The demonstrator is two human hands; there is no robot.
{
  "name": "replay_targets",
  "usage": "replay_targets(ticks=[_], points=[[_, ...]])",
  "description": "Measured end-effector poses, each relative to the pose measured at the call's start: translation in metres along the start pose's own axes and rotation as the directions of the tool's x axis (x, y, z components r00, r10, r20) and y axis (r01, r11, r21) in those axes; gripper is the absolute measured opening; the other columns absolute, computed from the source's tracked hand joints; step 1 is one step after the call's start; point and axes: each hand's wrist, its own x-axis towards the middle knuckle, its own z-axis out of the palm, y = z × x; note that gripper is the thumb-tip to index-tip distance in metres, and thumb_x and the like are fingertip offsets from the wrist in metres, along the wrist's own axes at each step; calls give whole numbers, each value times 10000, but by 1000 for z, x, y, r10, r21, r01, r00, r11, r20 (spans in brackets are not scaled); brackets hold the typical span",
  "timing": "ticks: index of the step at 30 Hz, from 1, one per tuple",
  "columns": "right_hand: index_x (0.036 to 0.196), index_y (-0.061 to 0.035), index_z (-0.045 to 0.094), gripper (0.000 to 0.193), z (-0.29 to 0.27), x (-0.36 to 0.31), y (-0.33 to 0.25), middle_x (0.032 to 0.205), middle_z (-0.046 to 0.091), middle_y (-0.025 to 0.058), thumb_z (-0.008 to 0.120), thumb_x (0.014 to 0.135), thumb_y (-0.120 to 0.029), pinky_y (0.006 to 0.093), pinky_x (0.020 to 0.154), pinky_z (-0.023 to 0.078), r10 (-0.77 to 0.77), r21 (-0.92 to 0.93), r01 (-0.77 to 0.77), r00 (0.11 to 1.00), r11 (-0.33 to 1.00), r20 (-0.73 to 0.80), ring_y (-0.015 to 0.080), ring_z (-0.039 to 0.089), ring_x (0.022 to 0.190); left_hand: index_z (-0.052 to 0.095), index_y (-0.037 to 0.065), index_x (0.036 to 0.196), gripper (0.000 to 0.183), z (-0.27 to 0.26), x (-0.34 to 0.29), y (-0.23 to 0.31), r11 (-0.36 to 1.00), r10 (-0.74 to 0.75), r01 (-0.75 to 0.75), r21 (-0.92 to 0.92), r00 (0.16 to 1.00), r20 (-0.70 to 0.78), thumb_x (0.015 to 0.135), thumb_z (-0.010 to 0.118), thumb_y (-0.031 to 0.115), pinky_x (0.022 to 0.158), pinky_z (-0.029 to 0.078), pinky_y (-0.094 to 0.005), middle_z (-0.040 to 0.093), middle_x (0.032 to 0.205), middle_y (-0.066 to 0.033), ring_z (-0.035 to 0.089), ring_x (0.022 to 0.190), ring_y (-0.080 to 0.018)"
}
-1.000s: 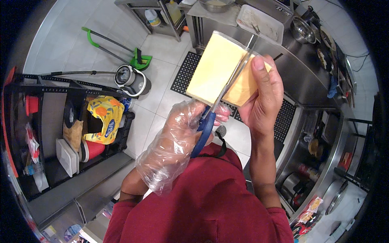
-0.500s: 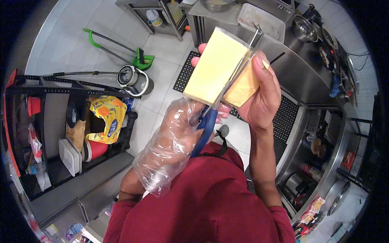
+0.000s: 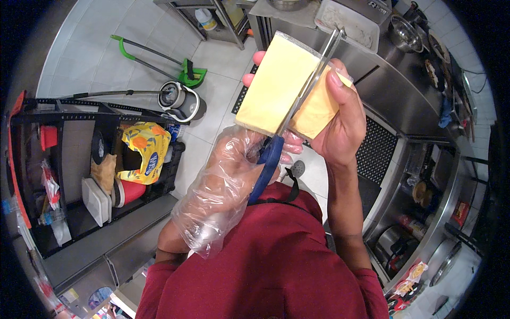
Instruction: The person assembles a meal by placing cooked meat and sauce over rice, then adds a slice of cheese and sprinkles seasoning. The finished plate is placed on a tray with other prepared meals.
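Observation:
My left hand, in a loose clear plastic glove, is closed round the dark blue handles of a pair of scissors. Their long metal blades lie slantwise across a yellow slab in clear wrapping, pointing up and to the right. Whether the wrapping lies between the blades is hard to make out. My bare right hand grips this slab, thumb in front and fingertips showing past its far left edge. Right of the blades, the yellow portion sits under that thumb. Most of the right-hand fingers are hidden behind the slab.
Black shelving on the left holds a yellow bag and containers. A mop bucket and green dustpan stand on the floor. Beyond my hands, a steel counter carries a white tray; open steel shelves stand right.
The slab and scissors have shifted slightly left in the picture, while the surroundings have moved slightly right. Both hands keep their grips.

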Motion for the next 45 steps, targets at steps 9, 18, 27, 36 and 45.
replay_targets(ticks=[9,18,27,36,45], points=[[1360,23,417,504,3,3,2,1430,424,368,349,1027,-349,548,1079,421,60,260,-66,998,963,31,511,492,1281,395,10,1445,661,7,6,-1,1000,-11,11,29,1000,12,834,648,17,964,529,-398,605,1299,-214,622,1179,-309],[1439,-72,426,492,-23,0,-6,1550,261,345,326,1023,-315,580,1159,310,138,599,-144,989,788,55,488,291,1438,354,16,1481,733,23,9,5,995,-98,98,17,995,33,818,666,44,973,523,-389,597,1317,-196,607,1204,-292],[1422,-64,445,479,-52,-10,34,1565,269,314,436,995,-281,582,1176,267,398,737,-225,915,637,-65,471,274,1452,297,-6,1518,866,25,-59,21,740,-600,632,-231,775,197,793,742,157,983,505,-378,633,1254,-166,609,1175,-250],[1550,26,202,678,-137,2,91,1558,345,225,518,968,-124,448,1172,326,257,-195,-364,870,911,-421,323,331,1457,699,-40,1126,318,-201,-299,81,797,-19,582,161,291,-957,907,648,185,633,535,-315,725,884,-129,652,694,-136],[1319,8,574,450,-138,41,153,1146,682,145,607,929,-213,382,759,578,330,-340,-615,719,711,-611,281,681,954,618,-2,1194,387,-476,-358,236,-259,909,824,504,384,-161,868,652,205,950,482,-458,670,1135,-239,622,1084,-422]])
